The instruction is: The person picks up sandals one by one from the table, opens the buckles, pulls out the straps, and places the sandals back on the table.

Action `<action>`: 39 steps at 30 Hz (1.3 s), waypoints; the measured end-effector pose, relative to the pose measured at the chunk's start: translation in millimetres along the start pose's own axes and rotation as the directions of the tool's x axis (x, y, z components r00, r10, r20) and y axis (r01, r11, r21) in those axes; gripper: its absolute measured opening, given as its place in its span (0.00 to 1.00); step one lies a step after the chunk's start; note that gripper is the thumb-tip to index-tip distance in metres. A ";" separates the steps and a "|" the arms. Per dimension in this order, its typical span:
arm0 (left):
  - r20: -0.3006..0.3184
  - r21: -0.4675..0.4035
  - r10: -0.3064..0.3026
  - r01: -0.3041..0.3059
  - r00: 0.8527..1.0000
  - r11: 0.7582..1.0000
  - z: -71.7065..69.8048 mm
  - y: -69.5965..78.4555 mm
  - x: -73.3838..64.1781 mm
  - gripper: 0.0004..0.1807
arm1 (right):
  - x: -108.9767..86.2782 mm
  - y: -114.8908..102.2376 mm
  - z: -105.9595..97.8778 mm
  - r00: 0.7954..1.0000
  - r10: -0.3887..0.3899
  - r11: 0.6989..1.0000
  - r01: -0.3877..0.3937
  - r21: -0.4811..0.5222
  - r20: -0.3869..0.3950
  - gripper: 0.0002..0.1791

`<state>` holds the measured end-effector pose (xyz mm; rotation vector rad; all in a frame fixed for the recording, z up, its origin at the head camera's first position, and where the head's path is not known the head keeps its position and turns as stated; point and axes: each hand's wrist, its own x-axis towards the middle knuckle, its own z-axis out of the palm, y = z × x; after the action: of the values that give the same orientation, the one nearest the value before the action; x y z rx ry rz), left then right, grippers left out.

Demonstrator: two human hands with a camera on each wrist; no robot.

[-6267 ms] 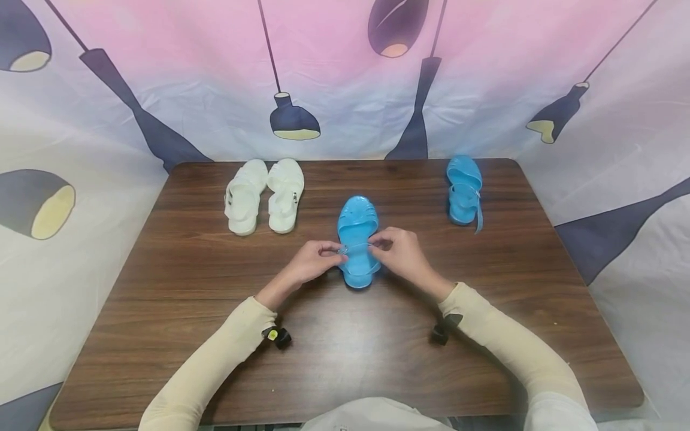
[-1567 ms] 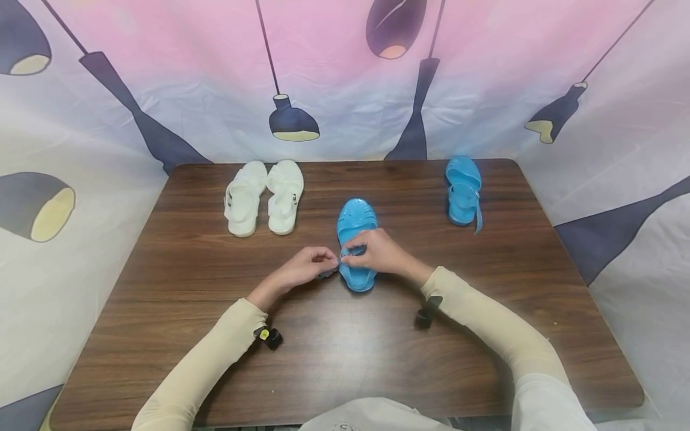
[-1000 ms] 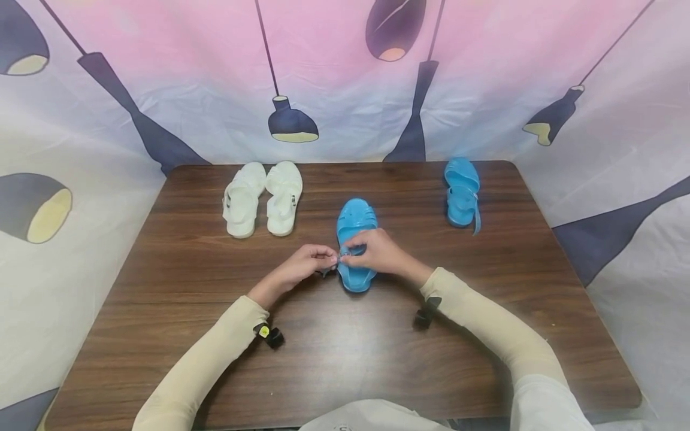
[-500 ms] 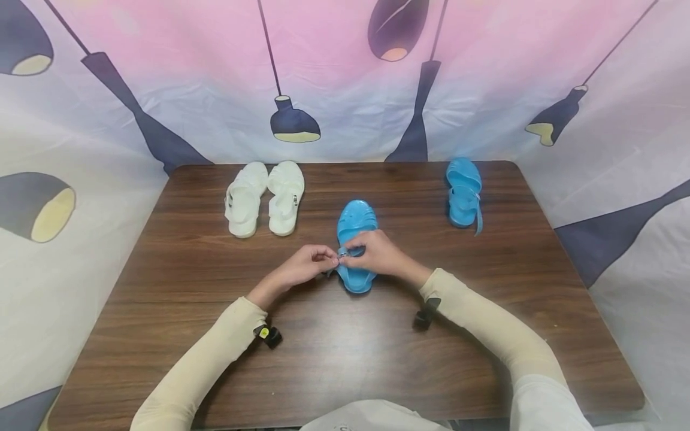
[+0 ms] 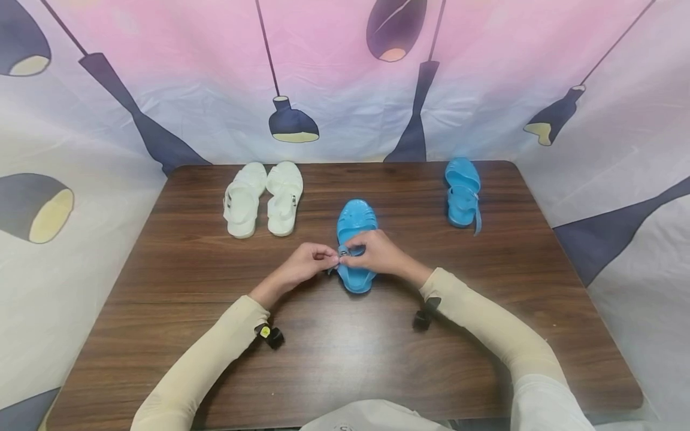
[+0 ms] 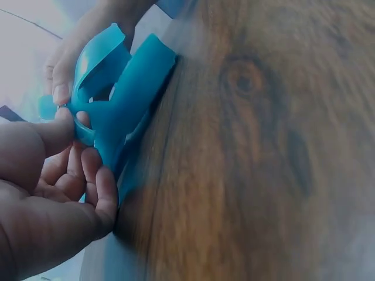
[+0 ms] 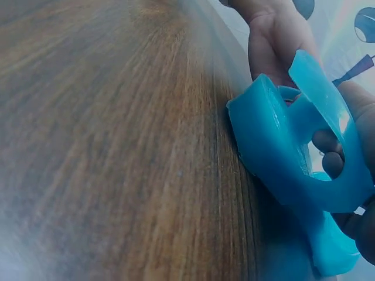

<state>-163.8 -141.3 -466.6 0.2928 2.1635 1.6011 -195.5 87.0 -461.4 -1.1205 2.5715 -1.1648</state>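
A blue jelly sandal (image 5: 357,216) lies on the table in front of me, toe pointing away. My left hand (image 5: 306,263) is at its left side, thumb and fingers pinching the ankle strap (image 6: 86,133), which bends into a small loop there. From the right my right hand (image 5: 377,254) reaches across the sandal and pinches the strap by the small buckle (image 5: 344,253). Fingertips of both hands almost meet. In the right wrist view the sandal's heel (image 7: 263,132) rests on the wood, with the back strap standing up. The fingers partly hide the buckle and strap end.
A second blue sandal (image 5: 462,191) stands at the back right, its strap hanging loose. Two white sandals (image 5: 241,203) sit side by side at the back left. The brown wooden table (image 5: 350,359) meets a patterned cloth (image 5: 215,90) behind.
Since the oldest frame, my right hand has moved left across the sandal, bringing the strap to the buckle side. Over the last second both hands stay nearly in place, with only small finger shifts.
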 end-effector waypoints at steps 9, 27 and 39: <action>0.036 0.132 0.037 -0.041 0.999 0.990 -5.0 1.0 -6.7 0.10 | -0.2 0.7 0.2 1.000 0.007 1.000 -0.007 -0.015 0.009 0.13; 0.086 0.043 0.031 -0.035 0.996 0.998 -4.8 0.6 -3.0 0.10 | 1.6 -1.4 0.8 1.000 -0.009 1.000 0.010 -0.021 0.016 0.11; 0.018 0.147 0.040 -0.042 0.999 0.988 -3.1 5.0 -6.5 0.10 | 0.4 -3.7 -0.7 1.000 -0.019 0.999 0.020 -0.049 0.022 0.14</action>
<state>-159.9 -145.0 -459.7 0.3961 2.2825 1.4575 -193.9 85.5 -458.3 -1.1646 2.5920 -1.0934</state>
